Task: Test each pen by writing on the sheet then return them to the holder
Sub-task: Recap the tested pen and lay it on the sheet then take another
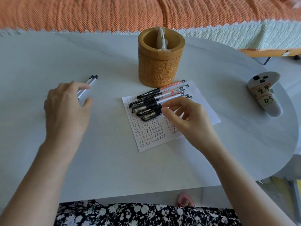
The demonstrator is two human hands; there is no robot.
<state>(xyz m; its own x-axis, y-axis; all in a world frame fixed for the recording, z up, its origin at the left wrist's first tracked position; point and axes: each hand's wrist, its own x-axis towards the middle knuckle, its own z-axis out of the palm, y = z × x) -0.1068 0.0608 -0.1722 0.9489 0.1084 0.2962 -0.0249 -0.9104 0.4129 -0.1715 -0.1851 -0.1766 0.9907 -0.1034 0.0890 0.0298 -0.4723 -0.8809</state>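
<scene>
A carved bamboo pen holder (161, 62) stands at the back of the white table (114, 160). In front of it lies a sheet (151, 136) covered with rows of written marks. Several black-capped pens (156, 99) lie in a pile across the sheet's top. My right hand (187, 118) hovers over that pile, thumb and forefinger pinching the grip end of one pen (150, 110). My left hand (66, 108) is to the left of the sheet, its fingers curled over two or three clear pens (91, 81) while the thumb stays apart.
A clear plastic bag (161, 39) sticks out of the holder. A white controller with taped labels (263, 93) lies at the table's right edge. An orange woven cover (114, 12) runs behind the table. My floral clothing (130, 214) is at the near edge.
</scene>
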